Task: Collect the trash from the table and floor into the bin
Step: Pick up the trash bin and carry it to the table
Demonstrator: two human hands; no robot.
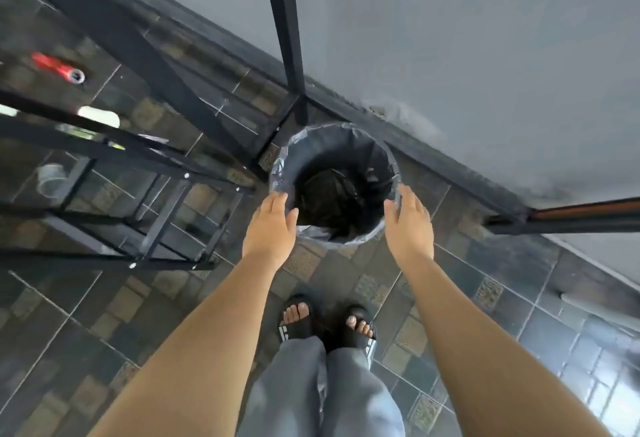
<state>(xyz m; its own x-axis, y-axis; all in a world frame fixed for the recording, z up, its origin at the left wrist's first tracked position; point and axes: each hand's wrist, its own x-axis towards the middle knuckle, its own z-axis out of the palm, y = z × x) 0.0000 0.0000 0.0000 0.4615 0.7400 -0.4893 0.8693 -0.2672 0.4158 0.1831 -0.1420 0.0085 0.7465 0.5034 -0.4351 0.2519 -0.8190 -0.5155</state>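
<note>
Between your fingertips sits the bin [335, 184], upright on the floor, rim touching or just beside both. Left hand [270, 225] & right hand [408, 222] flank it evenly, fingers spread wide, holding nothing; neither's nearer.

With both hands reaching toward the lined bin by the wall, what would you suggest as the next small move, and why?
Probably close both hands on the bin's rim and lift it. The left hand and right hand are open and empty on either side of it, while a red wrapper and clear cup lie under the table.
</note>
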